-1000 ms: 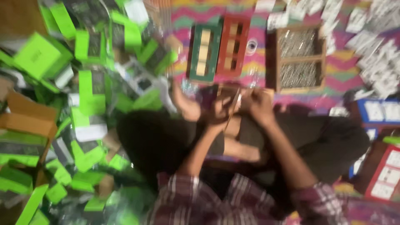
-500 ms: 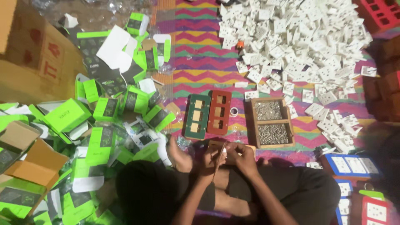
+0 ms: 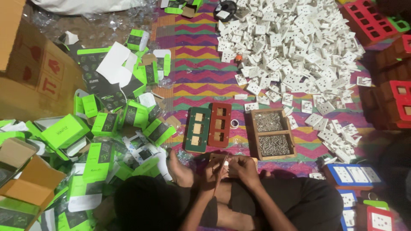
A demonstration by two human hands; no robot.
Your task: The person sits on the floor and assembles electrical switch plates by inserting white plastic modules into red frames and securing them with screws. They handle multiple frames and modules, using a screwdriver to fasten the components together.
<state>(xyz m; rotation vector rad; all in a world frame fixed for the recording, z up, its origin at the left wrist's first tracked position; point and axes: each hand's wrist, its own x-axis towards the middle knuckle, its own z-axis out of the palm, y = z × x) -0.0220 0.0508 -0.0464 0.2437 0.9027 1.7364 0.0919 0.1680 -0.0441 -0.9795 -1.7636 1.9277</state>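
Note:
I sit cross-legged on a zigzag mat. My left hand (image 3: 212, 173) and my right hand (image 3: 243, 166) are pressed together just above my lap, fingers curled. A thin reddish tool (image 3: 221, 171) runs between them, and my left fingers wrap it. My right hand rests on a small wooden block (image 3: 253, 161); what lies under the fingers is hidden. Just beyond the hands lie a green jig (image 3: 197, 129) and a red-brown jig (image 3: 219, 125), each with three square openings. A wooden box of screws (image 3: 272, 133) sits to their right.
A big heap of white socket plates (image 3: 295, 47) fills the far right. Green cartons (image 3: 107, 124) and a cardboard box (image 3: 30, 81) crowd the left. Red frames (image 3: 396, 98) stack at the right edge, with blue-framed plates (image 3: 351, 175) by my right knee.
The view has swung up and steadied, taking in more of the mat and the white heap. My hands have stayed together in front of my lap.

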